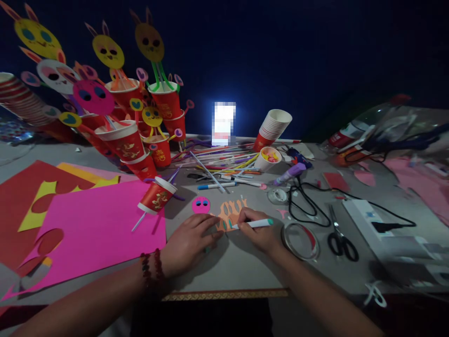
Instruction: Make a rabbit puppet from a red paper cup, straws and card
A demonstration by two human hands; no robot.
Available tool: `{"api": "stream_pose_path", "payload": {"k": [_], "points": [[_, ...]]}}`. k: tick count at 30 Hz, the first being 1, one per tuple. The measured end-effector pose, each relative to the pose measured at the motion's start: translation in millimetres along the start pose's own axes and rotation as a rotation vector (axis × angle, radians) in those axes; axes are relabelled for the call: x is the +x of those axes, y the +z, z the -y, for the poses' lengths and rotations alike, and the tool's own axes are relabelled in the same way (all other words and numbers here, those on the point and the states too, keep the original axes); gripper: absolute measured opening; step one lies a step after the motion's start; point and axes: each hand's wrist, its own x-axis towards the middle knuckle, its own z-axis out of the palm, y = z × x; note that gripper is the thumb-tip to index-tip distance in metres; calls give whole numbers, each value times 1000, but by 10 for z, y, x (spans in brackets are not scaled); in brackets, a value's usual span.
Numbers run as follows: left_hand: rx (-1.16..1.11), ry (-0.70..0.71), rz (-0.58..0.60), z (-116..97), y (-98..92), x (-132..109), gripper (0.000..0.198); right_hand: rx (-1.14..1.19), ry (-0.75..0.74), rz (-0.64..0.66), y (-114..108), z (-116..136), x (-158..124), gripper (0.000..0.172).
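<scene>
My right hand (257, 236) is closed around a white marker with a green cap end (258, 223). The marker's tip rests on a piece of orange paper (229, 213) with several cut-out gaps, where small green marks show. Lying flat on the table, my left hand (196, 238) has its fingers stretched toward the paper's left edge and steadies it. Just above my left fingers lies a pink paper circle with a drawn face (201, 205). A red paper cup (156, 195) with a straw through it lies tilted to the left.
Finished cup figures (121, 140) crowd the back left. Pink paper sheets (115, 224) cover the left side. Straws (217, 159), a cup stack (273, 126) and a small cup of paper bits (268, 159) stand behind. Tape (300, 241), scissors (340, 238) and a power strip (368, 224) lie right.
</scene>
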Motion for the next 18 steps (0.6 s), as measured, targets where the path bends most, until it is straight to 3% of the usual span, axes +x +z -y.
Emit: {"api": "stream_pose_path", "payload": {"k": [12,18], "points": [[-43,-40,-48,-12,-25,19,31,201,46,-212,-10,-85,-52,10],[-155,-68,-165,-115,-102,47,18,79,-156,-157,-20,241,-196,9]]}}
